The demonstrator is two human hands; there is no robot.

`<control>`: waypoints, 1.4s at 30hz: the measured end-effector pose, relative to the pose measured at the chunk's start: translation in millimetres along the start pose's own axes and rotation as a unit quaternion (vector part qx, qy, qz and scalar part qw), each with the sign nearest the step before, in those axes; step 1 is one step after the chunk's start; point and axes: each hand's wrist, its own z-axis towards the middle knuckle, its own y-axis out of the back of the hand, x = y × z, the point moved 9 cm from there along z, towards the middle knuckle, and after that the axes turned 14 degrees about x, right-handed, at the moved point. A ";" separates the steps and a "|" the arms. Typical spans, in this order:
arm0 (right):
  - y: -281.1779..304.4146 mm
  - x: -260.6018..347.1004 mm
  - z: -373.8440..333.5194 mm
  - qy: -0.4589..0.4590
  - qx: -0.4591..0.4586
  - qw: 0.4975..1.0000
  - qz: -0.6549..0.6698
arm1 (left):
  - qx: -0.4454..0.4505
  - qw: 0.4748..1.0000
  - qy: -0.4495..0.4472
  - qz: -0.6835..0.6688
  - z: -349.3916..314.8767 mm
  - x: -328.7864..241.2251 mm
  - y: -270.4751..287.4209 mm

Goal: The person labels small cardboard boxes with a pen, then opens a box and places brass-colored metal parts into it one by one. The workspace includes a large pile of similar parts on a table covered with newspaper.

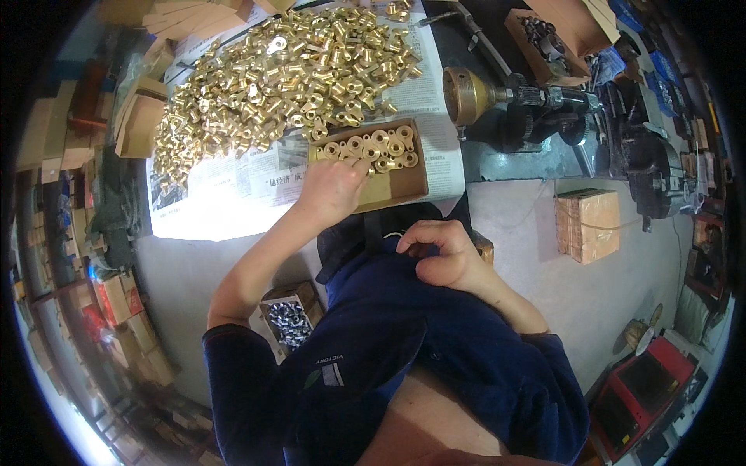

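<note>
A shallow cardboard box (420, 167) sits at the front edge of the newspaper-covered table. Rows of brass fittings (378, 138), each with a round hole and a small lug, fill its far part; bare cardboard shows nearer me. My left hand (336, 189) reaches over the box's left side, its fingers pinched together at a brass fitting in the nearest row. The hand partly hides that piece. In front of my lap, to the right of the box, my right hand (444, 252) is curled closed. Whatever lies inside its fingers, if anything, is hidden.
A large heap of loose brass fittings (264, 89) covers the newspaper (268, 190) beyond the box. On the right stands a machine with a brass-coloured round head (466, 95). A taped carton (588, 225) rests on the floor; a box of silvery parts (289, 322) stands low left.
</note>
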 end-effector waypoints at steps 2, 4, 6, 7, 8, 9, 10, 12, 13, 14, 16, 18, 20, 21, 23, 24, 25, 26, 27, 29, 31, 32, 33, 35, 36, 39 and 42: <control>-0.4 0.9 0.4 0.000 0.002 1.000 -0.007 | -0.006 1.000 0.001 0.002 0.5 -1.2 0.9; 0.4 1.6 0.8 0.003 0.003 1.000 -0.015 | -0.029 0.999 -0.011 0.008 -0.3 -3.0 4.0; 1.5 2.0 0.9 0.000 0.000 1.000 -0.014 | -0.040 0.999 -0.020 0.012 0.1 -2.8 4.1; 2.1 2.3 0.9 -0.002 -0.001 1.000 -0.014 | -0.039 0.999 -0.021 0.013 0.5 -2.2 3.1; 2.4 2.3 0.9 -0.004 -0.001 1.000 -0.014 | -0.039 0.999 -0.022 0.015 0.8 -1.9 2.6; 2.6 2.2 0.8 -0.006 0.000 1.000 -0.013 | -0.040 0.999 -0.024 0.013 0.8 -1.9 2.9; 2.8 1.9 0.9 -0.008 0.000 1.000 -0.013 | -0.041 0.999 -0.025 0.010 0.8 -2.0 3.3; 3.4 2.6 1.2 -0.004 0.000 1.000 -0.014 | -0.042 0.999 -0.030 0.011 1.0 -1.9 3.3; 3.5 2.9 1.3 -0.002 -0.001 1.000 -0.015 | -0.042 0.998 -0.033 0.014 1.5 -1.1 2.6; 3.5 2.4 1.3 -0.002 0.000 1.000 -0.013 | -0.042 0.998 -0.035 0.018 2.0 -0.7 1.8; 3.3 1.0 1.2 -0.002 0.000 1.000 -0.008 | -0.051 0.998 -0.037 0.016 2.1 -0.2 1.7; 2.6 -0.3 1.4 -0.009 0.004 1.000 -0.007 | -0.056 0.998 -0.038 0.016 2.7 0.5 1.6; 2.0 -0.5 1.7 -0.011 0.007 1.000 -0.009 | -0.056 0.997 -0.040 0.017 3.4 1.2 1.4; 1.6 -0.1 2.0 -0.009 0.008 1.000 -0.010 | -0.057 0.997 -0.041 0.017 3.4 1.3 1.4; 0.6 -0.3 2.5 -0.009 0.010 1.000 -0.013 | -0.059 0.997 -0.042 0.016 2.9 1.7 2.0; -0.2 -1.3 2.6 -0.011 0.011 1.000 -0.016 | -0.056 0.998 -0.039 0.016 3.1 2.2 1.8; -1.0 -1.7 2.6 -0.012 0.013 1.000 -0.018 | -0.052 0.998 -0.035 0.015 3.6 2.0 1.5; -1.3 -1.5 3.1 -0.013 0.012 1.000 -0.015 | -0.049 0.998 -0.030 0.015 3.3 2.8 1.8; -1.2 -1.2 2.7 -0.014 0.013 1.000 -0.012 | -0.048 0.998 -0.026 0.010 3.1 2.3 2.6; -1.5 -0.5 2.4 -0.012 0.013 1.000 -0.022 | -0.048 0.999 -0.017 -0.001 2.1 0.8 5.6; -2.8 -0.4 2.5 -0.005 0.012 0.999 -0.046 | -0.087 0.996 -0.029 -0.016 -6.9 -1.4 21.1; -3.4 0.0 2.1 -0.002 0.010 0.998 -0.056 | -0.106 0.993 -0.037 -0.023 -11.1 -1.9 29.1; -4.3 0.6 1.5 0.001 0.007 0.998 -0.065 | -0.133 0.990 -0.020 -0.031 -17.1 6.1 38.5; -7.5 0.2 1.8 0.005 0.012 0.997 -0.071 | -0.189 0.981 0.016 -0.047 -36.7 32.9 56.2; -9.4 -0.8 1.9 0.006 0.018 0.997 -0.068 | -0.201 0.975 0.074 -0.062 -46.7 55.8 58.0; -13.9 -1.5 4.5 -0.005 0.034 0.997 -0.068 | -0.233 0.945 0.227 -0.038 -79.8 129.8 50.2; -16.5 -0.2 6.5 -0.008 0.046 0.996 -0.072 | -0.224 0.929 0.287 -0.068 -93.2 171.7 30.2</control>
